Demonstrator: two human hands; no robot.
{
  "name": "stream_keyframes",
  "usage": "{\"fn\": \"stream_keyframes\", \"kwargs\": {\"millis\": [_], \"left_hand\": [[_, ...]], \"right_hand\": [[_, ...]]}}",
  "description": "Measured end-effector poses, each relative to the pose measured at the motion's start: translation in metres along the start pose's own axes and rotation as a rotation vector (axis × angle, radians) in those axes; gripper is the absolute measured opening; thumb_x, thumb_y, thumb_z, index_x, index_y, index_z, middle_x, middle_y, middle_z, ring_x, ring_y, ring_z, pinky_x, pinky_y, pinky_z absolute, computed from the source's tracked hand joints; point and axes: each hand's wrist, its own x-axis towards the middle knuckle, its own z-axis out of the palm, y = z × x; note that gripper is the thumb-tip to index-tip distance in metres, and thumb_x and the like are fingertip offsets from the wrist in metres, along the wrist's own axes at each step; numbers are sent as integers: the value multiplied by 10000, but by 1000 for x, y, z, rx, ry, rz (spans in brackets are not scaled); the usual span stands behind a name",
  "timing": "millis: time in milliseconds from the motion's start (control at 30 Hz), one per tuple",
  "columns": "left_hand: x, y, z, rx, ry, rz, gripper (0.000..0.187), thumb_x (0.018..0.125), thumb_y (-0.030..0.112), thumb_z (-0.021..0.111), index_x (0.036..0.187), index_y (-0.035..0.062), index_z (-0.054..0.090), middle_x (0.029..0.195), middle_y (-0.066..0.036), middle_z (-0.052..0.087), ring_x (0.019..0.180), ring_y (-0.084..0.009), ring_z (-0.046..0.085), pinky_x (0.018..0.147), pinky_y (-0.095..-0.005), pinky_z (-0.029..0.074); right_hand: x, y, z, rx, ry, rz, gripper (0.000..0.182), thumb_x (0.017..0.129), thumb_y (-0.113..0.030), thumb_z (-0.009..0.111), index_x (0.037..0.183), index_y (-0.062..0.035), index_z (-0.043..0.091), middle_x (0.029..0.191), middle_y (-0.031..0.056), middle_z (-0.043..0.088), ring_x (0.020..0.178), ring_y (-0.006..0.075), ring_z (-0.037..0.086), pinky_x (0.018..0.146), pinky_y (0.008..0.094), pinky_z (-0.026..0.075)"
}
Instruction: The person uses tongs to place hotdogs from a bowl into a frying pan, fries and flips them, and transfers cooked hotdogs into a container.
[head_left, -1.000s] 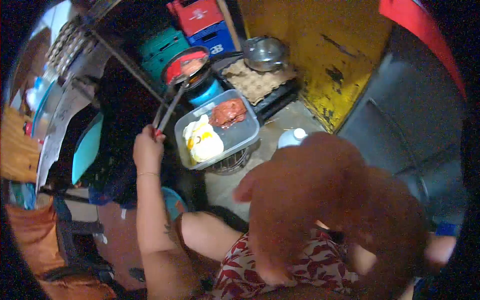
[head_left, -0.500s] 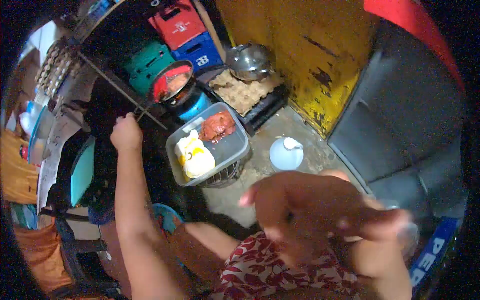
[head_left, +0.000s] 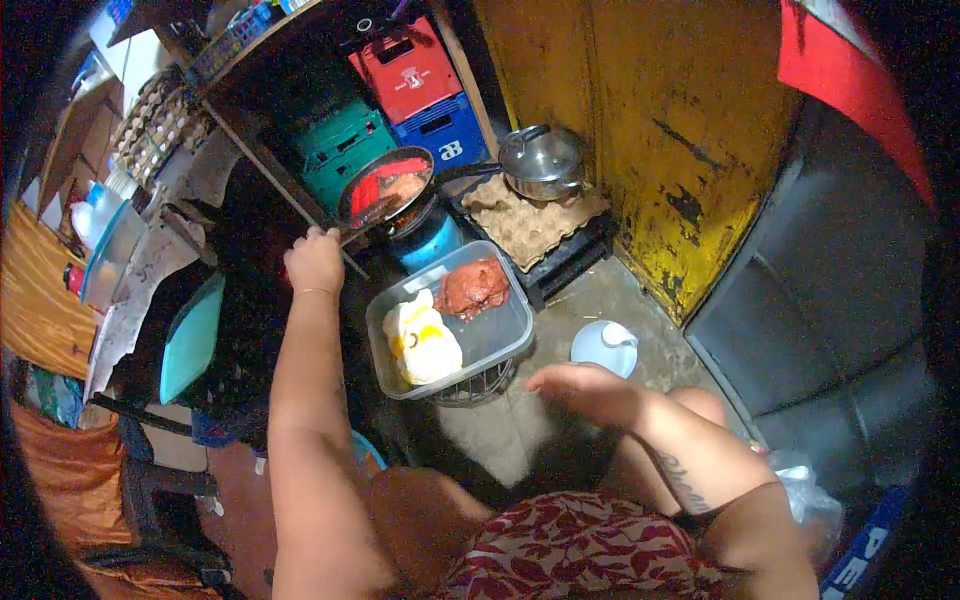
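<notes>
My left hand [head_left: 315, 262] is closed around the handle of a frying pan [head_left: 344, 196]. Red pieces and a lighter piece of food [head_left: 405, 187] lie in the pan, which sits over a blue burner [head_left: 436, 240]. In front of it, a clear plastic tub [head_left: 490, 352] holds fried eggs [head_left: 428, 348] on the left and reddish meat [head_left: 473, 288] on the right. Nothing is in my right hand [head_left: 590, 391], which hovers with fingers stretched out, right of the tub and just below a small white bucket [head_left: 604, 350].
A lidded steel pot [head_left: 543, 160] and a sheet of cardboard [head_left: 530, 225] lie behind the tub. Red [head_left: 408, 75], blue [head_left: 440, 132] and green [head_left: 350, 150] crates stand at the back. Egg trays [head_left: 160, 135] are stacked on the left; a black padded seat [head_left: 800, 310] is at right.
My right hand has moved away from near the camera, down toward the bucket, its fingers stretched out. My left hand stays at the pan handle. The view has shifted, so the scene sits further right.
</notes>
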Motion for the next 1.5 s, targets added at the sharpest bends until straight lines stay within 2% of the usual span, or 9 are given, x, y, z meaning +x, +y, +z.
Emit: {"fn": "stream_keyframes", "kwargs": {"millis": [67,467,600,867,933,1200,1267,1467,1500], "left_hand": [[-1,7,9,-27,-4,-5,206,943,187,466,1017,176,658,1050,-74,651,940,-290,669,769,-444,541],[18,24,16,-224,-32,-183,241,944,154,443,1029,152,669,1049,-123,665,914,-353,691,739,-469,560],[15,17,3,-170,-38,-187,231,945,176,453,1015,155,672,1030,-119,663,899,-343,692,739,-464,562],[20,-16,-18,120,72,53,171,920,174,516,963,135,677,979,-82,660,899,-282,682,733,-439,553],[20,-13,-19,138,96,96,172,921,171,513,960,137,677,976,-82,660,901,-280,681,733,-438,552],[-1,37,22,-108,-6,-153,182,939,193,500,1036,164,650,1023,-93,644,904,-310,682,738,-451,561],[-5,44,25,-154,-21,-180,187,936,190,501,1041,162,653,1029,-98,648,909,-317,684,744,-456,559],[10,39,28,-346,-101,-259,249,948,165,461,1109,164,651,1096,-132,650,962,-358,673,791,-486,551],[12,36,22,-406,-35,-281,208,922,174,531,1070,135,672,1059,-160,674,965,-339,675,815,-464,542]], "right_hand": [[3,10,0,-372,21,-126,345,981,-387,579,1121,-74,619,976,57,642,952,168,592,852,309,470],[-4,-9,3,-504,-105,-32,497,945,-492,576,1142,-37,612,1119,167,657,1082,317,625,941,398,476],[-5,-14,2,-569,-167,32,504,942,-493,574,1152,-37,613,1116,175,658,1060,326,636,946,412,480],[-8,11,-6,-668,-143,-58,483,950,-422,603,1236,-34,581,1148,168,633,1098,274,617,950,377,474],[-7,1,-4,-621,-139,-27,517,936,-480,590,1206,-40,595,1141,176,648,1081,299,629,949,397,480],[-3,-4,-1,-578,-165,27,564,922,-545,575,1194,-52,600,1143,191,661,1067,319,648,939,405,492],[-3,-5,-1,-576,-204,80,526,950,-467,589,1252,-36,574,1125,168,630,1084,270,610,946,374,470],[-2,-5,-4,-570,-239,49,533,953,-465,573,1250,-23,567,1115,172,627,1061,273,611,929,382,473],[-2,-5,-4,-566,-239,47,533,953,-465,573,1250,-23,567,1115,172,627,1061,273,611,929,382,473]]}}
